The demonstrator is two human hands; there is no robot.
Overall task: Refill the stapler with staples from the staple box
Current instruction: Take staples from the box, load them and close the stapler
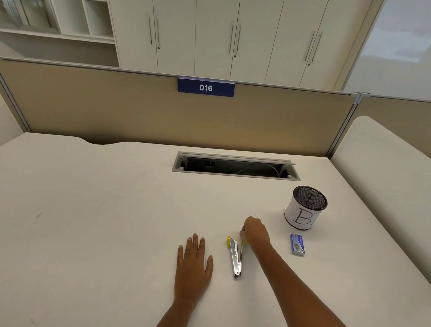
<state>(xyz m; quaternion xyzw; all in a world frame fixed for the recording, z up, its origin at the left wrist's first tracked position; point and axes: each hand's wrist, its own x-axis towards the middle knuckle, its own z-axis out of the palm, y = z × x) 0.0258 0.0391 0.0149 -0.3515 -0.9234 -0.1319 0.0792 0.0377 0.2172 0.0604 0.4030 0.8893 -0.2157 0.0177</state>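
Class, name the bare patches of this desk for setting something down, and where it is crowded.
Bare: the desk left of the left hand, and the strip between hands and cable slot. Crowded: around the right hand, stapler, staple box and mesh cup.

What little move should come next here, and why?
Probably let go and move the right hand to the staple box: the stapler already lies spread open, the hand seems to pinch its yellow end, and the box sits apart, untouched.
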